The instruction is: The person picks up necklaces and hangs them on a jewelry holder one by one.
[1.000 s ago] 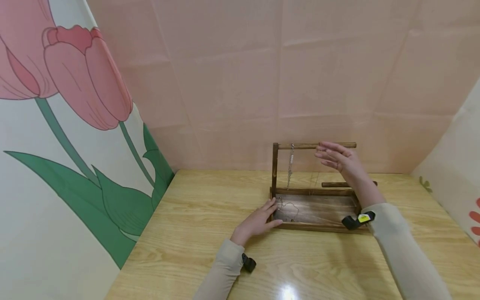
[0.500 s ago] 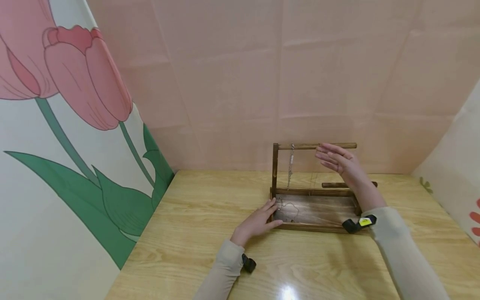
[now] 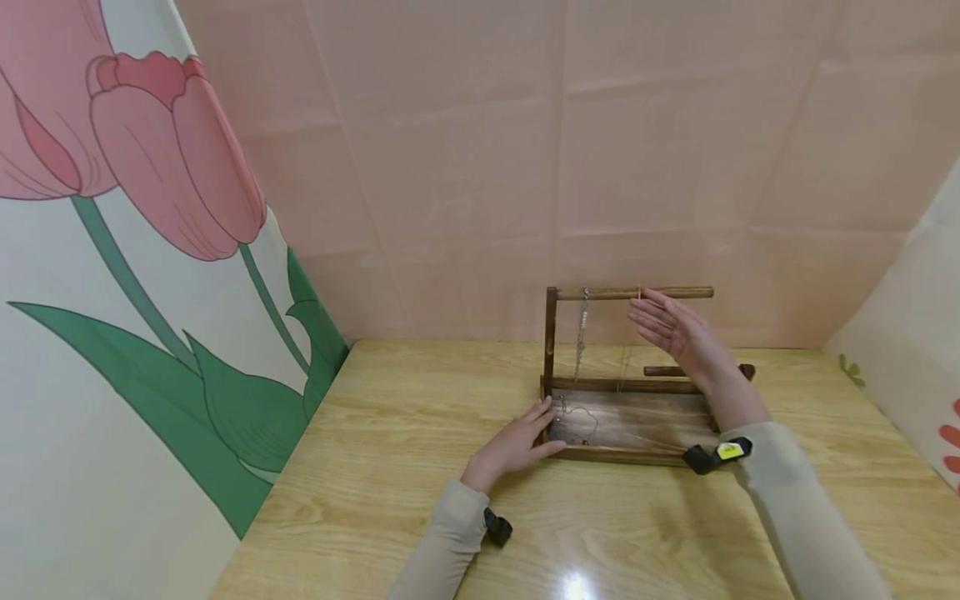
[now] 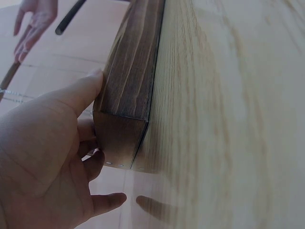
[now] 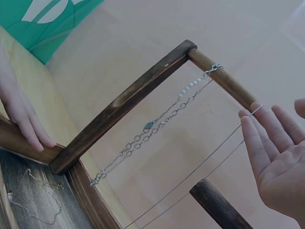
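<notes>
A dark wooden jewelry stand (image 3: 551, 333) has a tray base (image 3: 630, 456) and an upper bar (image 3: 600, 293). My left hand (image 3: 512, 442) holds the tray's left end, thumb at the front board and fingers at the side wall; the left wrist view shows fingers bent at the corner. Beside the upper bar is my right hand (image 3: 686, 333), fingers extended, fingertips at the loop of a thin necklace (image 5: 190, 168) hanging over the bar. A chunkier silver chain necklace (image 5: 157, 125) hangs nearer the post. Another fine chain (image 3: 592, 412) lies in the tray's left part.
A shorter lower bar (image 3: 667, 370) sticks out leftward at the stand's right, partly behind the right forearm. The stand rests on a light wood-grain table (image 3: 390, 417). Pink cloth (image 3: 450, 167) hangs behind, and a tulip-printed panel (image 3: 172, 333) stands at left.
My right hand has shifted slightly and its fingers have straightened by the upper bar, so the thin necklace's loop now shows there. My left hand stays in place.
</notes>
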Available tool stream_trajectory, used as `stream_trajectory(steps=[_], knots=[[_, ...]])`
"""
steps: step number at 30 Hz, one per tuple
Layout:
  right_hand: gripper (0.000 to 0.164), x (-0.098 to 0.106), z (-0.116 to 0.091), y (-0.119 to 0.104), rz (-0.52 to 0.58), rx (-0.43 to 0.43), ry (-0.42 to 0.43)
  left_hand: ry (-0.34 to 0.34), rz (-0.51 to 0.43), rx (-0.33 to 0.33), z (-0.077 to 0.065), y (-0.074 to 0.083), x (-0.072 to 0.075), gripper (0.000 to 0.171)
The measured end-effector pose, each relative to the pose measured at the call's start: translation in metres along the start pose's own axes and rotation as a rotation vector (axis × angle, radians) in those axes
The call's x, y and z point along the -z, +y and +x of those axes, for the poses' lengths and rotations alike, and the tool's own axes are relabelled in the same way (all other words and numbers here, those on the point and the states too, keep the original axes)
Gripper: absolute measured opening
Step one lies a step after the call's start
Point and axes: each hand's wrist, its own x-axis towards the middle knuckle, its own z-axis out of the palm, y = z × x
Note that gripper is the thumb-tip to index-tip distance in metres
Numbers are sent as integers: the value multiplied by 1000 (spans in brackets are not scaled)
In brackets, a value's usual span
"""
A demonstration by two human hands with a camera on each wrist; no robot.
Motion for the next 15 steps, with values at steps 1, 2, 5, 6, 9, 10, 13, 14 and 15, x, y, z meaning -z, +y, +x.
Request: stream_trajectory(steps=[1, 2, 5, 6, 9, 10, 13, 14, 15], knots=[[49, 1, 0, 1, 14, -1, -9, -1, 1, 3, 0, 0, 0, 73], [50, 2, 0, 2, 38, 4, -25, -2, 1, 5, 0, 0, 0, 73], [51, 4, 0, 5, 106, 29, -67, -2, 0, 11, 0, 0, 0, 72], [51, 5, -1, 6, 146, 37, -82, 0, -2, 13, 0, 0, 0, 72], [51, 6, -3, 8, 253, 57, -111, 6, -1, 15, 0, 1, 1, 72], [52, 7, -3, 9, 280, 60, -116, 8, 2, 15, 0, 1, 0, 72], [51, 7, -5, 10, 320, 62, -121, 8, 7, 15, -1, 1, 0, 72], [51, 7, -5, 11, 321, 62, -119, 8, 8, 15, 0, 1, 0, 72], [51, 8, -6, 11, 317, 62, -117, 8, 9, 14, 0, 1, 0, 72]])
